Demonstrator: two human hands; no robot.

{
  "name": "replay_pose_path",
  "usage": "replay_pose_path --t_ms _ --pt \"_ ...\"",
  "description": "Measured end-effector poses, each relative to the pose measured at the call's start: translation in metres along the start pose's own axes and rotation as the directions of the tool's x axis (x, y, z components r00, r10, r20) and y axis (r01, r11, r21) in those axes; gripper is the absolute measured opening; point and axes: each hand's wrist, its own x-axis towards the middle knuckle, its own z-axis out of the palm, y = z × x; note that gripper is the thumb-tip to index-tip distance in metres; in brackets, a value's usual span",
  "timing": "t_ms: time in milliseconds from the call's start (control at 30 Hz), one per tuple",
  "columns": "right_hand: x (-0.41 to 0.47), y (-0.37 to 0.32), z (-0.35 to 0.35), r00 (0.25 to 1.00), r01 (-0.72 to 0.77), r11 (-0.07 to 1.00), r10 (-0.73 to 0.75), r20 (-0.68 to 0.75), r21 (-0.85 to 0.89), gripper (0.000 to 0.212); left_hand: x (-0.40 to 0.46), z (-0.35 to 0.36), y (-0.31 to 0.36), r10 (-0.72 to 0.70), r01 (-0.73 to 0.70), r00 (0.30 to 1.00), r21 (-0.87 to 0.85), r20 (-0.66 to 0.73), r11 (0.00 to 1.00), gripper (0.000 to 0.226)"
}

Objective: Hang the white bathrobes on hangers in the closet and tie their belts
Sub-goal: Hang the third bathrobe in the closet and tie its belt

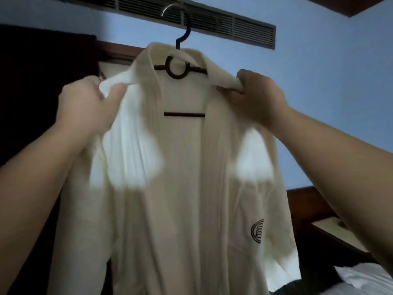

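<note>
While the left hand [85, 105] is bunching the bathrobe [180, 188] at one shoulder, fingers curled into the cloth, the dark hanger [180, 70] is sitting inside the collar, likely being seated squarely. The right hand [253, 96] is gripping the other shoulder. A dark embroidered emblem [257, 231] is showing; no lettering is readable.

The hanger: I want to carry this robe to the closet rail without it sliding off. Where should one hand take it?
Grip the hanger by the neck of its hook, from above. That part stands bare over the bathrobe collar, while the arms are wrapped in cloth that both hands now hold.
</note>
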Motion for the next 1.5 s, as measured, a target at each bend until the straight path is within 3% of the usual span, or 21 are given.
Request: replay_pose_path --t_ms 100,167,233,300,367,433,500,600,767,833,900,967,1100,1300,1500 --pt "0.013 -0.042 0.031 0.99 0.065 0.994 -0.075 0.12 0.089 0.044 -0.003 -0.039 -0.043 -0.078 0.054 0.993 0.243 0.092 0.969 0.075" --pt "0.013 -0.06 0.055 0.972 0.084 0.992 -0.102 0.211 0.093 0.043 -0.015 -0.057 -0.07 -0.121 0.045 0.969 0.328 0.216 0.944 0.07" --pt "0.01 -0.072 0.078 0.977 0.061 0.986 -0.091 0.195 0.155 0.041 -0.027 -0.071 -0.096 -0.114 0.053 0.924 0.173 0.366 0.983 0.048" --pt "0.007 -0.084 0.101 0.982 0.049 0.974 -0.087 0.166 0.222 0.038 -0.031 -0.085 -0.123 -0.07 0.042 0.909 0.078 0.411 0.996 0.023" --pt "0.004 -0.096 0.126 0.97 0.063 0.965 -0.12 0.211 0.256 0.032 -0.032 -0.099 -0.14 -0.039 -0.038 0.933 0.206 0.358 0.978 0.015" --pt "0.0 -0.11 0.149 0.968 0.091 0.95 -0.154 0.197 0.3 0.029 -0.037 -0.109 -0.151 -0.034 -0.062 0.941 0.27 0.337 0.961 0.034" --pt "-0.002 -0.124 0.171 0.974 0.086 0.907 -0.163 0.155 0.413 0.036 -0.048 -0.114 -0.156 -0.084 -0.002 0.934 0.239 0.348 0.971 0.041" --pt "-0.002 -0.148 0.204 0.94 0.063 0.821 -0.24 0.243 0.567 0.052 -0.064 -0.109 -0.168 -0.195 0.098 0.929 0.3 0.315 0.949 0.039" --pt "-0.008 -0.183 0.253 0.88 -0.082 0.57 -0.344 0.327 0.818 0.048 -0.092 -0.107 -0.193 -0.262 0.176 0.962 0.563 0.076 0.807 0.031" --pt "-0.015 -0.204 0.263 0.826 -0.129 0.511 -0.419 0.377 0.85 0.044 -0.106 -0.115 -0.201 -0.282 0.216 0.959 0.562 0.032 0.798 0.029" --pt "-0.022 -0.227 0.271 0.747 -0.118 0.488 -0.53 0.401 0.865 0.044 -0.123 -0.129 -0.21 -0.351 0.309 0.936 0.438 0.017 0.844 0.03" --pt "-0.028 -0.251 0.28 0.673 -0.014 0.499 -0.636 0.377 0.867 0.046 -0.138 -0.145 -0.221 -0.4 0.364 0.916 0.406 0.004 0.838 0.026" --pt "-0.043 -0.306 0.293 0.579 0.205 0.516 -0.749 0.322 0.831 0.062 -0.146 -0.183 -0.242 -0.443 0.38 0.896 0.533 -0.012 0.756 0.014" --pt "-0.054 -0.401 0.329 0.581 0.203 0.372 -0.79 0.195 0.906 0.029 -0.134 -0.237 -0.299 -0.486 0.388 0.871 0.712 -0.074 0.586 0.019" --pt "-0.039 -0.504 0.376 0.523 0.076 0.235 -0.837 0.162 0.969 0.029 -0.109 -0.275 -0.37 -0.506 0.399 0.86 0.709 -0.069 0.581 0.012"
